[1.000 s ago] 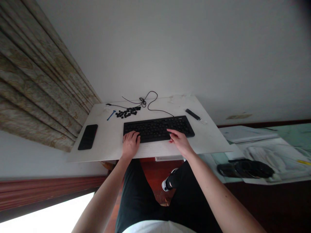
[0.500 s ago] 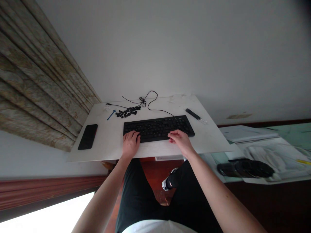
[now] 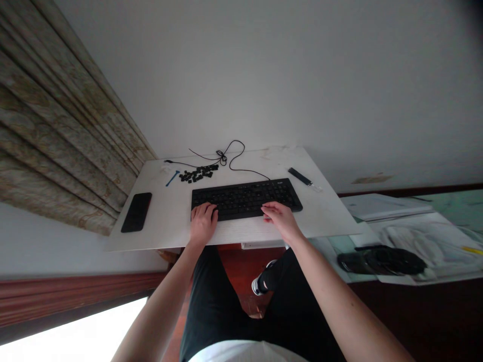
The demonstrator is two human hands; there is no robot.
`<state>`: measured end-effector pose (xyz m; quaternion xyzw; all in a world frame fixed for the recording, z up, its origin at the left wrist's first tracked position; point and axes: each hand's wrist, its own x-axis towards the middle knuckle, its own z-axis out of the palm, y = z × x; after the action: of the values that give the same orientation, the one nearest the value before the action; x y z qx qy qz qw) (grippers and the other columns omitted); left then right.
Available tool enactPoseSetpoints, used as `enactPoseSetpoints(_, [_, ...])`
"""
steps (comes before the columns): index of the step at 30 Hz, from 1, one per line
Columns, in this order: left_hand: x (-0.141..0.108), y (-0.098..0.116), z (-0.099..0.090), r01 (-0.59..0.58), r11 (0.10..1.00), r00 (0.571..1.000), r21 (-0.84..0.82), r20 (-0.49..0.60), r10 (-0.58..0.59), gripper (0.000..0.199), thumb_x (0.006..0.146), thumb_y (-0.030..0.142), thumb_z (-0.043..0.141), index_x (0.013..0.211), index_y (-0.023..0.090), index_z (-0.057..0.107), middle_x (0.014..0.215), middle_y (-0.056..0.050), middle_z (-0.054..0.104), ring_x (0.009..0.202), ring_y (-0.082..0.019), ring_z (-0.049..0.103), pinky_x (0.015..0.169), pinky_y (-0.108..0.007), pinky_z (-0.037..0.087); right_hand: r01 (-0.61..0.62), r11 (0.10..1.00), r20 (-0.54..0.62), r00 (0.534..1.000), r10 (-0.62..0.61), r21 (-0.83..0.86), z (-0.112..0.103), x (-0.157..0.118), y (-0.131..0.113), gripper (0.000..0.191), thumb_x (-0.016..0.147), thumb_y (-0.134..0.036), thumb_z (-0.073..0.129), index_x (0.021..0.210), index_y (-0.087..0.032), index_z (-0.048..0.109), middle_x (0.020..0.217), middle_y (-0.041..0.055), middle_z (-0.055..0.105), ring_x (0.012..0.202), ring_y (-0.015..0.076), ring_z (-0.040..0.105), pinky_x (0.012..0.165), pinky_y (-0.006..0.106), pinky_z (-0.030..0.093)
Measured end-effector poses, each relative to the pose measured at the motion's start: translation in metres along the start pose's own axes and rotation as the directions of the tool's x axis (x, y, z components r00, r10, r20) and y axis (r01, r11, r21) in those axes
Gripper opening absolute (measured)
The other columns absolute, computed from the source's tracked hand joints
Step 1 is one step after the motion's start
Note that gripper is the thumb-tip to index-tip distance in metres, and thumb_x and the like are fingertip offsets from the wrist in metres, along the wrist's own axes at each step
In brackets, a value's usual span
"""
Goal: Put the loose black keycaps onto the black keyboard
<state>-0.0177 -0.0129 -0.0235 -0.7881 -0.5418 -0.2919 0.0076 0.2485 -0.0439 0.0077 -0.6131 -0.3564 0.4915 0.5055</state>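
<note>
A black keyboard [image 3: 241, 198] lies across the white table, its cable running off the back edge. Some spots among its keys look bare, though they are too small to make out well. My left hand [image 3: 204, 220] grips the keyboard's front left corner, fingers bent over the top and thumb at the front edge. Over the front right part, my right hand [image 3: 279, 217] is closed in a pinch; whatever lies between its fingertips is hidden. Behind the keyboard is a loose pile of small black keycaps [image 3: 198, 174]. A slim blue tool [image 3: 172, 178] lies left of the pile.
A dark phone [image 3: 136, 212] lies at the table's [image 3: 169, 223] left side. The bundled cable [image 3: 222, 158] loops near the wall. A narrow black item [image 3: 300, 176] with a clear end is at the right. A patterned curtain [image 3: 64, 115] hangs left; a lower surface holds a black object [image 3: 381, 260].
My right hand has shifted very slightly to the right above the keyboard. The left hand, keyboard and keycap pile stay in place.
</note>
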Motion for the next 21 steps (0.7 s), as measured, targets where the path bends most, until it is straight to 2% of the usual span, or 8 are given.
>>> enactPoseSetpoints(4, [-0.0002,-0.0006,0.0004,-0.002,1.000,1.000,0.006,-0.001,0.002,0.025,0.095,0.028,0.047,0.111,0.021,0.064,0.112,-0.011,0.066,0.108,-0.026,0.060,0.100,-0.046,0.042,0.030,0.997,-0.025,0.999,-0.032,-0.070,-0.0002,0.0000,-0.0013,0.032,0.066,-0.043,0.076,0.084,-0.017,0.071,0.079,0.0065,0.069,0.070,0.0166,0.061,0.055,0.026,0.050])
enactPoseSetpoints(11, [0.0001,-0.0001,-0.0005,-0.005,1.000,1.000,0.006,0.002,0.005,0.024,0.095,0.028,0.048,0.111,0.021,0.065,0.112,-0.012,0.066,0.108,-0.026,0.060,0.099,-0.046,0.043,0.018,0.999,-0.022,1.000,-0.019,-0.041,-0.0002,0.0009,-0.0011,0.033,0.063,-0.042,0.078,0.083,-0.016,0.070,0.071,0.0046,0.068,0.058,0.0139,0.058,0.055,0.028,0.050])
enactPoseSetpoints(21, [0.0006,0.0003,-0.0008,-0.005,1.000,1.000,0.016,0.026,0.005,0.024,0.095,0.027,0.048,0.110,0.020,0.065,0.113,-0.011,0.066,0.108,-0.026,0.060,0.099,-0.045,0.041,0.079,0.990,0.051,0.996,-0.074,-0.114,0.0022,0.0086,-0.0043,0.026,0.068,-0.040,0.074,0.080,-0.017,0.069,0.071,0.0056,0.071,0.055,0.0135,0.056,0.052,0.028,0.047])
